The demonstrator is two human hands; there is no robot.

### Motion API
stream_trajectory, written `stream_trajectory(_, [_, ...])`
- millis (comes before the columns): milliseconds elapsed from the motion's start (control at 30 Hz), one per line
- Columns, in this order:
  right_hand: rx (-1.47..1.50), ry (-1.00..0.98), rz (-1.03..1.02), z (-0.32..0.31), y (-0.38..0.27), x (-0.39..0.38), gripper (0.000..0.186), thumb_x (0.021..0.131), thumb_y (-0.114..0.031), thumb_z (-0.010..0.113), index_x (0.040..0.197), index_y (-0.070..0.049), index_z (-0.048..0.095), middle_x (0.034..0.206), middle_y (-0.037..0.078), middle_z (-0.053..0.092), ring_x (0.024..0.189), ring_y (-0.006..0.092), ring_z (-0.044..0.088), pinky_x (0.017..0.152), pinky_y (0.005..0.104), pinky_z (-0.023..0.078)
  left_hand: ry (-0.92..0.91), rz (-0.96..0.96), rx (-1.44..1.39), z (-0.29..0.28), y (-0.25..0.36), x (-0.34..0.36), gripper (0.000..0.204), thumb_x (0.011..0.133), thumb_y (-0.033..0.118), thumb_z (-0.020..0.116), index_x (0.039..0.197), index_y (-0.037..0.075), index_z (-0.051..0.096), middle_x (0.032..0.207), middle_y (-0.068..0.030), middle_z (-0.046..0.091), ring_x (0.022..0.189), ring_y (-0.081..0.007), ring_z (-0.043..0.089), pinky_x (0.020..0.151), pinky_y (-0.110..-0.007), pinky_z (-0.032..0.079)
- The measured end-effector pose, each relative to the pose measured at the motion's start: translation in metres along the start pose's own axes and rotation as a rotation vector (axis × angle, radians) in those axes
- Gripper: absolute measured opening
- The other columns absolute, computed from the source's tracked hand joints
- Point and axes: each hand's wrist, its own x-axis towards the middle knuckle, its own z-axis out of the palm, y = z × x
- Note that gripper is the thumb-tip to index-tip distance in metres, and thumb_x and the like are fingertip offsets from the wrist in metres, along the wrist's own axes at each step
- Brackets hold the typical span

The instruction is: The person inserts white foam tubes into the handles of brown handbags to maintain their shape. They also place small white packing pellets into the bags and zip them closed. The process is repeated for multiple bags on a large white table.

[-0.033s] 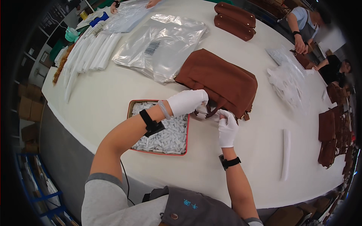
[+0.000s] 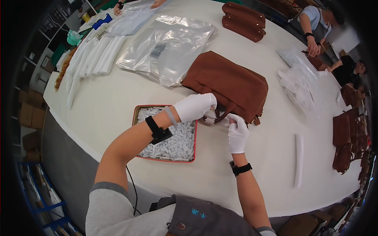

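While pinching white wrap [image 2: 210,118] at brown bag [image 2: 228,84]: both gloved hands' fingers, left hand [image 2: 195,107], right hand [image 2: 238,133].

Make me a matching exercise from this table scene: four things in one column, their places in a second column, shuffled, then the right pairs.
Things:
1. brown handbag
2. red-rimmed tray
3. clear plastic bags
4. white roll

Places:
A. under the left forearm
B. alone on the table, right of the right hand
C. stacked beyond the handbag, to the left
D. at both gloved hands' fingertips

Pairs: 1-D, 2-A, 3-C, 4-B
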Motion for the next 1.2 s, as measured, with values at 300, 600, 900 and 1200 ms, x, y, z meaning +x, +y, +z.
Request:
stream_trajectory(300, [-0.574, -0.474, -0.494, -0.01, -0.007, 0.052, 0.016, 0.082, 0.001, 0.061, 0.096, -0.006, 0.065, 0.105, 0.01, 0.062, 0.093, 0.0312, 0.063, 0.082, 0.0413, 0.052, -0.083, 0.121, 0.652, 0.033, 0.024, 0.011, 0.021, 0.079, 0.028, 0.078, 0.09, 0.012, 0.071, 0.079, -0.0081, 0.066, 0.084, -0.0266, 0.063, 0.086, -0.041, 0.043])
stream_trajectory(600, [-0.498, -0.461, -0.403, -0.031, -0.014, 0.058, 0.016, 0.081, 0.003, 0.062, 0.094, -0.005, 0.068, 0.103, 0.011, 0.062, 0.093, 0.0318, 0.064, 0.083, 0.0401, 0.053, -0.019, 0.336, 0.5, 0.025, 0.007, 0.018, 0.02, 0.077, 0.014, 0.076, 0.094, 0.008, 0.068, 0.077, -0.0099, 0.067, 0.086, -0.0304, 0.065, 0.113, -0.048, 0.039])
stream_trajectory(900, [-0.443, -0.477, -0.435, -0.022, -0.006, 0.06, 0.008, 0.08, 0.003, 0.064, 0.084, -0.004, 0.067, 0.096, 0.014, 0.064, 0.09, 0.0342, 0.067, 0.08, 0.041, 0.055, -0.101, 0.21, 0.524, 0.04, 0.015, 0.019, 0.021, 0.083, 0.022, 0.07, 0.094, 0.004, 0.071, 0.086, -0.0148, 0.07, 0.106, -0.0405, 0.062, 0.098, -0.048, 0.047])
stream_trajectory(1200, [1.066, 0.102, 0.417, -0.077, -0.032, -0.013, 0.042, 0.102, -0.017, 0.055, 0.14, 0.001, 0.052, 0.132, 0.016, 0.064, 0.114, 0.0306, 0.065, 0.101, 0.0439, 0.052, 0.129, -0.05, -0.158, 0.091, 0.176, -0.076, 0.044, 0.087, 0.027, 0.079, 0.117, 0.003, 0.057, 0.097, -0.0151, 0.065, 0.092, -0.0332, 0.067, 0.08, -0.04, 0.055])
